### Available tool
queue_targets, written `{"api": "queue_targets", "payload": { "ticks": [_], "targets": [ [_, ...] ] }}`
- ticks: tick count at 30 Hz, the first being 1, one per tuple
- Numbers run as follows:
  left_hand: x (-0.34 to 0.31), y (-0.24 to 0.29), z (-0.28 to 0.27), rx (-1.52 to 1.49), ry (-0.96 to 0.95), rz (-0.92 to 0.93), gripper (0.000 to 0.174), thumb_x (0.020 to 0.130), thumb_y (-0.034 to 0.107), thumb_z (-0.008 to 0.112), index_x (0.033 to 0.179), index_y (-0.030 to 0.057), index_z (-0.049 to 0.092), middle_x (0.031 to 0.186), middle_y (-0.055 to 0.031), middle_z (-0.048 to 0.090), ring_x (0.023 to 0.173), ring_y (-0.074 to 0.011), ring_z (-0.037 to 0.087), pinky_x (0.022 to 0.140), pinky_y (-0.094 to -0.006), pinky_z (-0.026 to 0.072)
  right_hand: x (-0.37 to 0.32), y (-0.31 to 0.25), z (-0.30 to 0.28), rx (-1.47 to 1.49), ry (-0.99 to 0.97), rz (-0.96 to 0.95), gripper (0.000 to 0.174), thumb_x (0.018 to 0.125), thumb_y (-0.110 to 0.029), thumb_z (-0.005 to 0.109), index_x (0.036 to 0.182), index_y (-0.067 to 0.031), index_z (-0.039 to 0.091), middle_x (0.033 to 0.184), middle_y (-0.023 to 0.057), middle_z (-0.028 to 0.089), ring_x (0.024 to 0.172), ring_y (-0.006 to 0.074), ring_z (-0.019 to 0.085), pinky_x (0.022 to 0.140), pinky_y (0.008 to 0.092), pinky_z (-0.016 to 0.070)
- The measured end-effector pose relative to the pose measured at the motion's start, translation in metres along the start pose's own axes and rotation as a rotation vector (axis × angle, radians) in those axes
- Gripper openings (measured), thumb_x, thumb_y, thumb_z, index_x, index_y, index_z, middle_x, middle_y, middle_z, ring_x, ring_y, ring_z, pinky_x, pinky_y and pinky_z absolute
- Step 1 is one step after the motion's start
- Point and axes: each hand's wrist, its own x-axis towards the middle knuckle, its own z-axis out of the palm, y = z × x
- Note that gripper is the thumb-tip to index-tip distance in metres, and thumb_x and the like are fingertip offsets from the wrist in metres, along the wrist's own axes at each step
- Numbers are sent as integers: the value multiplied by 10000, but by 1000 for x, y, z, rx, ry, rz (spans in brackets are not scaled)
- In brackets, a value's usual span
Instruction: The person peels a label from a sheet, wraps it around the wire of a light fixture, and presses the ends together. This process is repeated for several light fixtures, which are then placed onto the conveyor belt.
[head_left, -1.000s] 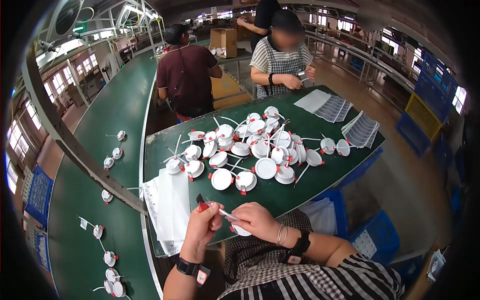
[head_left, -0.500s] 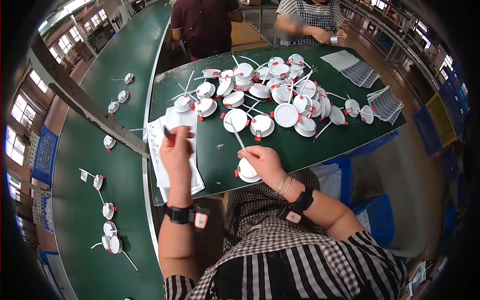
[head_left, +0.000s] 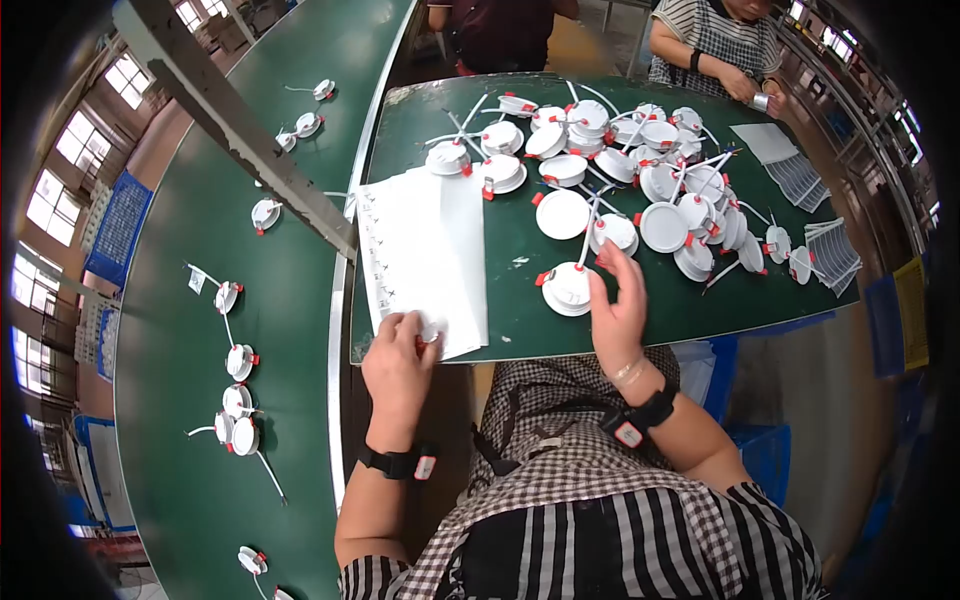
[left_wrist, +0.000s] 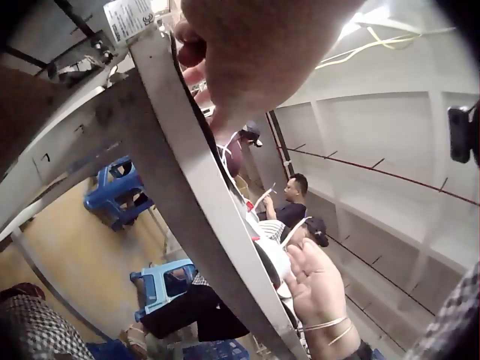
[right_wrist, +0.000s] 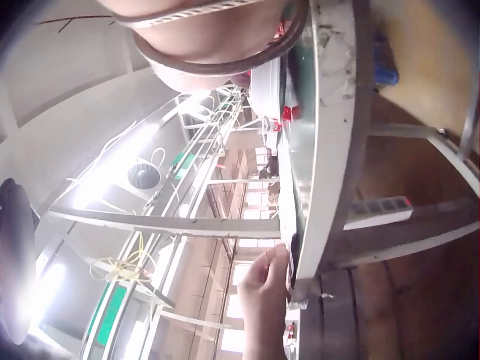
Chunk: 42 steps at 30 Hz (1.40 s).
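My left hand [head_left: 396, 370] is at the front edge of the white paper sheets [head_left: 430, 255], fingers curled. A bit of a small red object [head_left: 422, 344] shows between its thumb and fingertips; the rest is hidden. A round white downlight [head_left: 568, 290] with red clips and a white cable lies near the table's front edge. Beside it on the right is my right hand [head_left: 624, 305], its thumb at the lamp's rim and its fingers extended loosely. In the left wrist view, the right hand [left_wrist: 319, 289] appears next to a white lamp [left_wrist: 271, 255].
Several more downlights [head_left: 663, 228] are heaped across the green table [head_left: 520, 335], cables sticking up. Printed sheets [head_left: 832, 252] lie at its right end. A metal post [head_left: 235, 145] stands on the left, before a green conveyor [head_left: 310, 430] carrying lamps. Another person [head_left: 715, 50] works opposite.
The left hand has come down onto the front of the paper sheets with the red object. The right hand has let go of the cable and moved to the lamp's right side.
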Motion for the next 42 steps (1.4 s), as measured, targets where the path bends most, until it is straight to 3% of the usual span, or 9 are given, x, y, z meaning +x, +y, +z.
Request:
{"api": "queue_targets", "payload": {
  "ticks": [5, 9, 12, 18, 22, 27, 30, 37, 42],
  "targets": [
    [-2, -4, -1, -114, -82, 83, 311, 715, 143, 723, 991, 57, 611, 989, -94, 605, 709, -270, 618, 626, -340, 505, -8, -52, -1, 19, -404, -512, 211, 728, 15, 598, 933, -22, 631, 908, 98, 611, 815, 278, 575, 701, 367, 472],
    [-5, -4, 3, -130, -27, 110, 248, 706, 33, 668, 948, 62, 627, 935, -84, 613, 713, -286, 614, 630, -358, 501, -16, -60, 14, 83, -507, -420, 175, 753, -10, 602, 920, -23, 648, 817, 86, 616, 730, 257, 585, 651, 333, 480],
    [-7, -8, 9, -62, -22, 18, 222, 679, 4, 652, 894, 62, 643, 843, -96, 598, 706, -297, 603, 610, -366, 493, -27, -58, 7, 241, -794, 213, 213, 836, -123, 614, 1009, -1, 638, 832, 79, 640, 739, 184, 615, 673, 270, 490],
    [-12, 28, -49, -235, 121, 83, 295, 615, -104, 581, 870, 35, 631, 783, -121, 572, 662, -322, 572, 593, -369, 473, -29, -40, -12, 835, -971, 810, 477, 883, -238, 609, 1251, 28, 464, 1091, 110, 602, 963, 152, 586, 833, 261, 479],
    [-39, 87, -59, -275, -6, 645, 337, 571, -17, 589, 897, 33, 658, 784, -85, 583, 589, -234, 543, 498, -335, 427, -4, -53, -48, 1164, -881, 894, 472, 871, -261, 621, 1225, 12, 473, 1118, 73, 571, 994, 149, 559, 833, 284, 476],
    [-44, 141, -36, -358, -53, 607, 243, 687, 14, 651, 928, 40, 653, 780, -99, 600, 634, -255, 574, 523, -337, 443, 12, -13, -142, 486, -815, 327, 238, 861, -201, 617, 990, -2, 616, 885, 32, 646, 769, 111, 586, 701, 265, 486],
    [-37, 134, -42, -337, 29, 450, 187, 746, -10, 604, 930, 2, 637, 820, -135, 596, 678, -235, 567, 555, -301, 437, 0, 26, -237, 549, -520, 156, 234, 785, -55, 657, 1007, 5, 617, 924, 54, 654, 843, 137, 612, 755, 288, 487],
    [-13, 147, -24, -314, 57, 408, 172, 777, -75, 549, 930, -29, 614, 822, -127, 583, 636, -178, 511, 502, -247, 352, -164, 241, -411, 742, 381, 1047, 362, 829, -54, 581, 1170, 45, 510, 1094, 120, 591, 980, 233, 589, 873, 356, 472],
    [0, 177, -25, -235, 76, 539, 182, 775, -125, 568, 922, -22, 598, 798, -138, 575, 616, -202, 514, 505, -257, 368, -258, 382, -397, 276, 325, 1214, 317, 777, -73, 634, 1057, 62, 571, 912, 139, 633, 785, 269, 635, 702, 379, 519]
  ]
}}
